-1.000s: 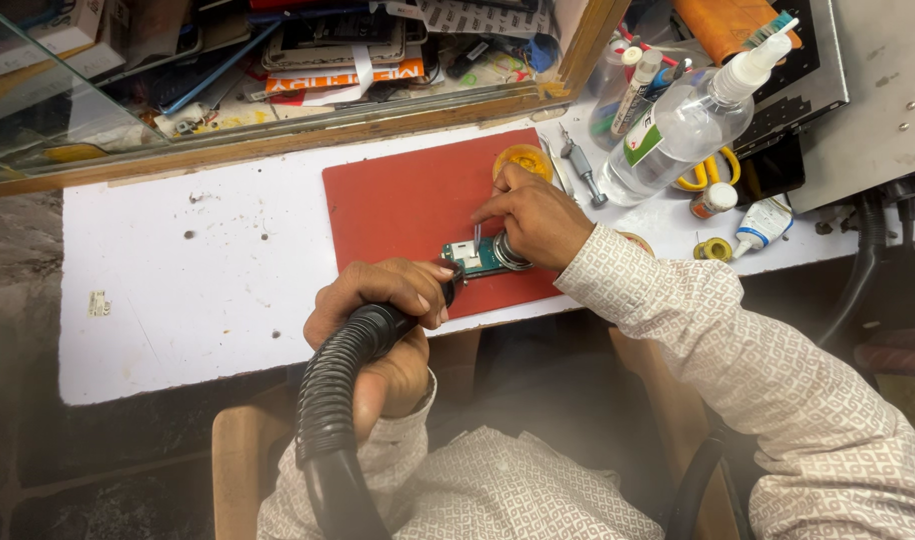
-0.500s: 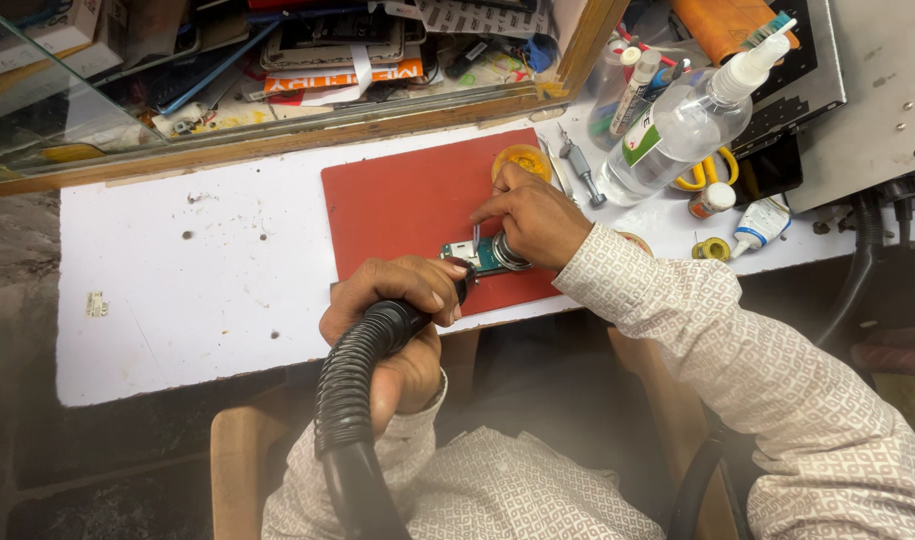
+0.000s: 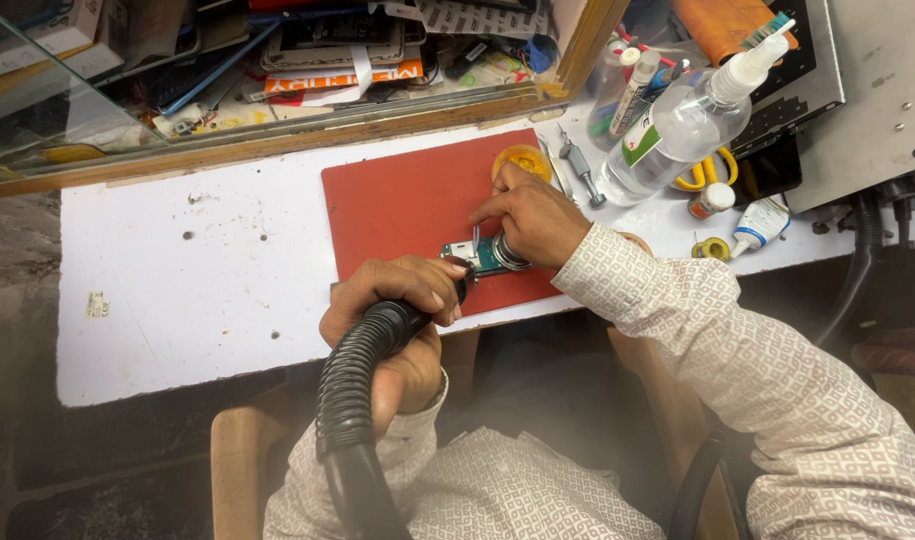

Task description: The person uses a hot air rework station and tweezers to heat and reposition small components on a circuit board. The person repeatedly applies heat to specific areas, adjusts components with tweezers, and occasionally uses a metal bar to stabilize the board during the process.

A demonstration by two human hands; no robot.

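Still, left hand grips black hose; right hand pinches circuit board, unmoved.

Small electronics repair workshop, shown by cluttered bench. White worktop pitted and stained; red work mat laid on it. Glass-fronted case behind, stuffed with loose parts and packets. Spray bottle, glue tubes, solder reel, yellow-handled scissors crowded at right. Black ribbed hose and small green circuit board seen at bench edge.
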